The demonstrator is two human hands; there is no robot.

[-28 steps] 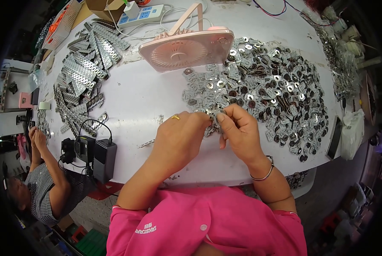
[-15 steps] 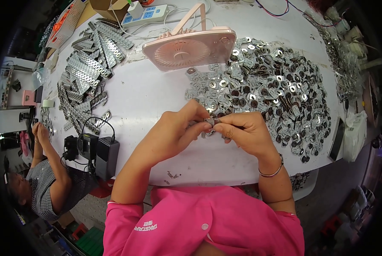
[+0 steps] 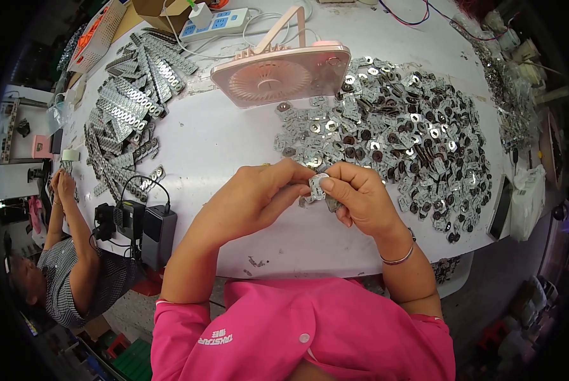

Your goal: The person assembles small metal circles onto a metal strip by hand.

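Beneath the hands, a white table (image 3: 195, 149) is stretching from side to side. At its left, a co-worker (image 3: 72, 279) in a checked top is bringing both hands together. On the table's right half a pile of metal bits (image 3: 418, 143) is spreading; on the left, metal strips (image 3: 122, 101) are lying heaped. Between them a pink fan (image 3: 278, 76) is standing, with a power strip (image 3: 224, 24) lying behind it. The left hand (image 3: 256, 193) is curling its fingertips at the left edge of a small grey piece (image 3: 319, 185); whether they are gripping it is unclear. The right hand (image 3: 361, 195) is pinching that piece, which is sitting between both hands, near the pile's near-left edge. A bracelet (image 3: 399, 259) is circling the right wrist.
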